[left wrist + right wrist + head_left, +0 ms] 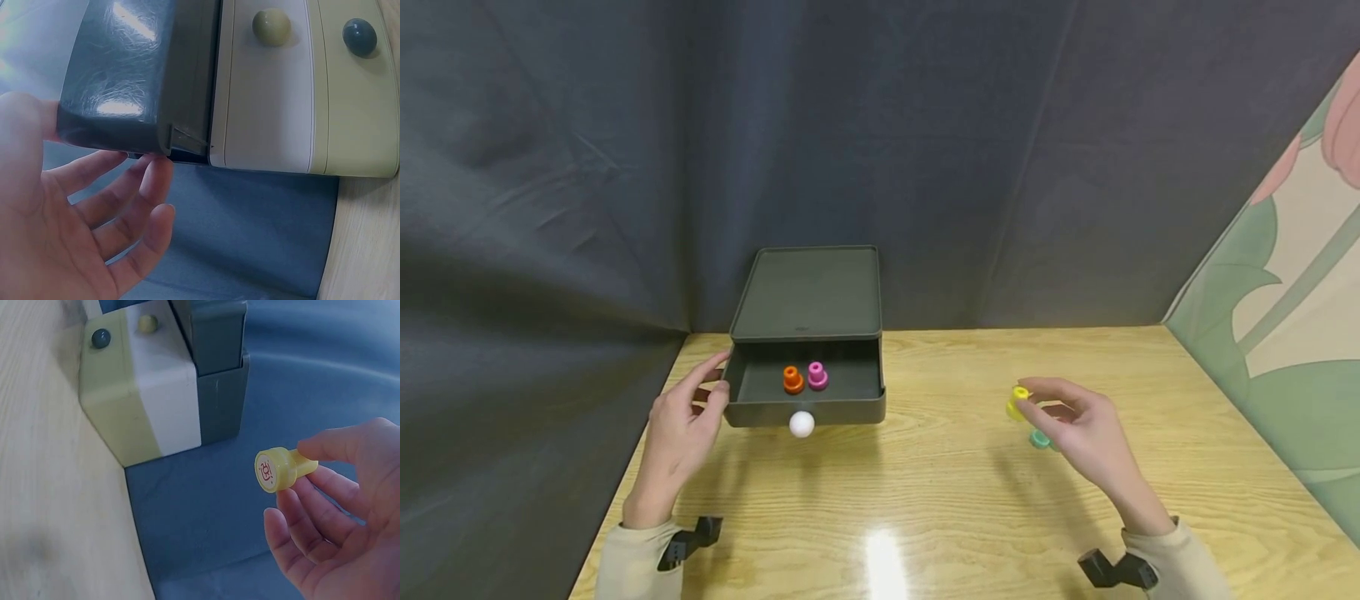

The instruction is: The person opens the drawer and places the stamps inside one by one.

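Observation:
A small cabinet with a dark grey top stands at the back left, its top drawer pulled out. My left hand holds that drawer at its left front corner; the wrist view shows several fingertips against its side and the thumb partly hidden behind it. Inside, an orange stamp and a pink stamp stand close together. Off to the right, my right hand pinches a yellow stamp by its handle, its red-printed face turned outward. A green stamp is just below, partly covered by the hand.
A white round knob sticks out from the drawer front. Below in the stack are a white drawer and a yellow-green drawer, both closed. Dark cloth hangs behind and to the left of the wooden table; flowered cloth borders the right.

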A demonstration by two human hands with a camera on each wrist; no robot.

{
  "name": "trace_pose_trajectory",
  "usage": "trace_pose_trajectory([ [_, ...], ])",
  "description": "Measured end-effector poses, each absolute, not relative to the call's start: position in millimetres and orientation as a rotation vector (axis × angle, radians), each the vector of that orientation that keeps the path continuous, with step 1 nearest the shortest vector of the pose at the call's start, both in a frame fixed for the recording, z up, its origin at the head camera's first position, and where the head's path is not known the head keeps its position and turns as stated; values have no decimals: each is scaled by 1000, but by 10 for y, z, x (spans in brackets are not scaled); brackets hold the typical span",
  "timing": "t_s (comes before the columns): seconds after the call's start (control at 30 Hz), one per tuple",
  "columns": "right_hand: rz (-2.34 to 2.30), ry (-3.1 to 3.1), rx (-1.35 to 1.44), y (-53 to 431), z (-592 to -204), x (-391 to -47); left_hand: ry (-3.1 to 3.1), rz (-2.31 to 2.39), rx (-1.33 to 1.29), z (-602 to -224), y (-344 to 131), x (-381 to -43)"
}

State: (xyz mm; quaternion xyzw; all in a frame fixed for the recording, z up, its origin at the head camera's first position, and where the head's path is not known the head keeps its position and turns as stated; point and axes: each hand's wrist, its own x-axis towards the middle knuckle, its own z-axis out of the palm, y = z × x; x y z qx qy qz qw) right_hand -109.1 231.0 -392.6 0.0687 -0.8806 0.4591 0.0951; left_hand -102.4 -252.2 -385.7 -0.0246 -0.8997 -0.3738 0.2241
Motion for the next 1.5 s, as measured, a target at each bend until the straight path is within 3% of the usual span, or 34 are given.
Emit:
trace_pose_trajectory([
  [0.33, 1396, -2612, 270, 2065, -3715, -1148, -2482, -1015, -74, -3843, -2509, -1044],
  [1.5, 1498, -2518, 550, 1459, -3517, -1367, -2510, -988, -68, -3844, -2509, -1024],
])
